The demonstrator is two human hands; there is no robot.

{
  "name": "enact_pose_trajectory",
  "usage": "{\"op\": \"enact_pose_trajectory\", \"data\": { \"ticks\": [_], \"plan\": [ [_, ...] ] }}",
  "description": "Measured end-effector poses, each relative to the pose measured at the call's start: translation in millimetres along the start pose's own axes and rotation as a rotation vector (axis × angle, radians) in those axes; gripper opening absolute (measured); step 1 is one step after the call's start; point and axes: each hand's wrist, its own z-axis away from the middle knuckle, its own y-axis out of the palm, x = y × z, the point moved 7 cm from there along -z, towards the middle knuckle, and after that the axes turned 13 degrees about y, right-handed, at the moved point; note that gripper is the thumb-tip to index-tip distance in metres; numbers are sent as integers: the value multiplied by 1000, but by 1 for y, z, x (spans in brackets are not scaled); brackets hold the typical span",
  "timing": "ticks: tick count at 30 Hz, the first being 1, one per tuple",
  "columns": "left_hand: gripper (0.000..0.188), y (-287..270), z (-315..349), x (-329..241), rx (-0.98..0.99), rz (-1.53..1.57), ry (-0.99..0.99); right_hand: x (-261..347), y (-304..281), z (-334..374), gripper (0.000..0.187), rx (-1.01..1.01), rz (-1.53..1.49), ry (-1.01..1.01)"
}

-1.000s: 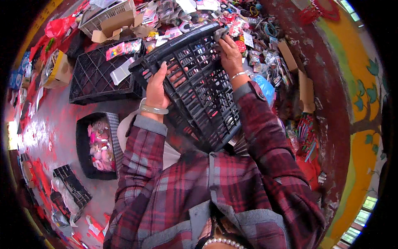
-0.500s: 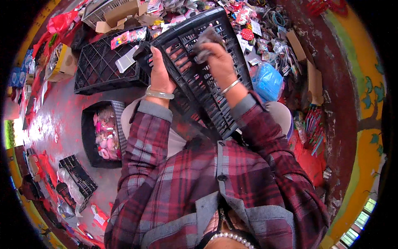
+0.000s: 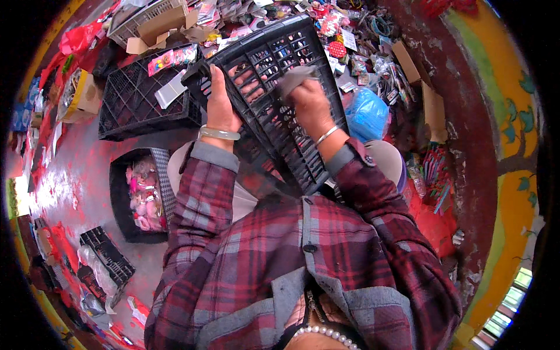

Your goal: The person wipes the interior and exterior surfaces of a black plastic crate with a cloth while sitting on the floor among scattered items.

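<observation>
A black plastic crate (image 3: 262,133) stands tilted in front of the person's chest, between the two hands, its lower end near the lap. The left hand (image 3: 224,114) is at its left side: the thumb points up along the near face, while the fingers show through the lattice from behind, so the side is gripped between them. The right hand (image 3: 312,108) is over the latticed face, right of the left hand and apart from it. It is closed around a bunched grey cloth (image 3: 298,79), which lies over the bars in the upper middle of that face; whether the cloth presses on them I cannot tell. A pale bangle (image 3: 219,133) circles the left wrist and a silver one (image 3: 326,135) the right.

Just right of the crate is a blue bundle (image 3: 367,115). To the left, a second black crate (image 3: 131,108) carries a colourful packet (image 3: 172,60) and a whitish one (image 3: 170,88). Nearer, a dark box (image 3: 119,198) holds pink items (image 3: 146,204).
</observation>
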Motion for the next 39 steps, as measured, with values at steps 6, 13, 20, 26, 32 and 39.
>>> {"op": "enact_pose_trajectory", "data": {
  "ticks": [6, 13, 20, 26, 32, 39],
  "plan": [
    [76, -2, 0, -1, -31, 8, 7, -110, -65, -22, 22, -230, 41, 479],
    [75, 8, 3, 0, -18, 30, -10, -28, -18, -49, 23, -22, 223, 172],
    [75, 5, 4, 0, -15, 28, 6, -10, -3, -53, 19, 184, 464, 265],
    [72, -4, 1, -3, -28, -40, 27, -55, 11, -36, 28, 361, -356, 985],
    [74, 1, 2, -1, -31, -6, 7, 11, -6, -39, 19, 84, -13, 175],
    [73, -2, 3, -2, -49, -21, 13, 31, 9, -43, 21, 238, 229, 270]
  ]
}}
